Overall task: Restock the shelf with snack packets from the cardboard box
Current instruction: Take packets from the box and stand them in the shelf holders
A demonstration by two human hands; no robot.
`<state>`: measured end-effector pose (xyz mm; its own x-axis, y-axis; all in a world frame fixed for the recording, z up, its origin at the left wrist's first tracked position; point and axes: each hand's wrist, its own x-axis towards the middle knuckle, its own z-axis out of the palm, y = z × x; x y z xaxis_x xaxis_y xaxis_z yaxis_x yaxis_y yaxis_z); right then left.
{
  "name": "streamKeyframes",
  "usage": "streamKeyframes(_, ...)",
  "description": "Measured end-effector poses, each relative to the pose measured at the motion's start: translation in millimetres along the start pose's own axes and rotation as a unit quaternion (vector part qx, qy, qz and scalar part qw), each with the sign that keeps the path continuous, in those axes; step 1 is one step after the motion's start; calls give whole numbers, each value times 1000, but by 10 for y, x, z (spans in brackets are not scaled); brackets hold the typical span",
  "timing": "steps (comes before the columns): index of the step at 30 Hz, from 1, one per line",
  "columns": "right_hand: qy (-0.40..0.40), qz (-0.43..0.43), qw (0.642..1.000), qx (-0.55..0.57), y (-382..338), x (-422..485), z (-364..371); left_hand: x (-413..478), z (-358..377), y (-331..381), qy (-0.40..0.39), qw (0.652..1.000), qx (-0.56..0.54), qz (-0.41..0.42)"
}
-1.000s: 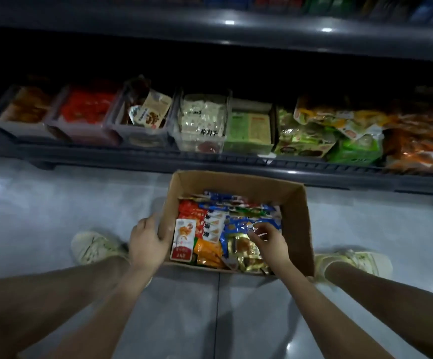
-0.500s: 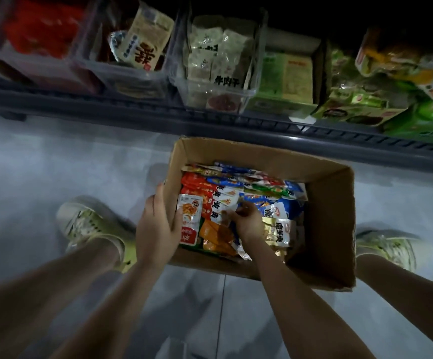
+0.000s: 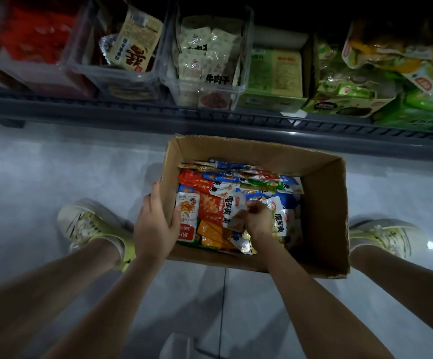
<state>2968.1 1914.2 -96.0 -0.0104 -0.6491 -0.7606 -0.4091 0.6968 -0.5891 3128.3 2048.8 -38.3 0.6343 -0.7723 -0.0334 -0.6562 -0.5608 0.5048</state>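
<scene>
Fingers of my right hand curling, pinching corner of white packet; judging it light, crinkly, slippery. Left hand gripping box wall just left.

We're in a shop aisle: a low grey shelf lined with clear bins of packaged snacks, green cartons toward its right end, a cardboard box of snack packets on the glossy tiled floor.

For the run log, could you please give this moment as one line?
stage: pick | left grip: holds box wall | right grip: pinches packet in box
</scene>
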Motion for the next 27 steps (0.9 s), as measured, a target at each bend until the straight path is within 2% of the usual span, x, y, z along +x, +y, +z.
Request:
streamKeyframes(5, -22, -41, 998, 32, -178, -249, -547, 18, -77, 46, -16, 997, 0, -74)
streamKeyframes(8, -62, -67, 994, 54, -279, -361, -843, -29, -236, 188, 56, 998, 27, -31)
streamKeyframes(10, -101, -78, 989, 73, -353, -458, -967, -40, -357, 355, 50, 998, 25, 25)
streamKeyframes(12, -158, -86, 980, 90, -444, -598, -1012, -33, -464, 573, -15, 996, 28, 81)
streamKeyframes(15, -245, -111, 960, 76, -559, -772, -961, -13, -589, 831, -165, 979, 19, 115)
streamKeyframes(18, -297, -124, 944, 71, -606, -862, -828, 58, -682, 841, -343, 937, -52, 46)
streamKeyframes(20, -304, -120, 943, 64, -597, -867, -722, 80, -720, 741, -385, 914, -132, 2)
streamKeyframes(23, -284, -86, 950, 92, -496, -784, -533, 80, -790, 564, -330, 929, -167, -28)
streamKeyframes(25, -232, -70, 965, 102, -374, -659, -410, 114, -809, 414, -237, 949, -188, -86)
streamKeyframes(27, -171, -74, 979, 86, -247, -528, -320, 166, -829, 273, -140, 950, -227, -161)
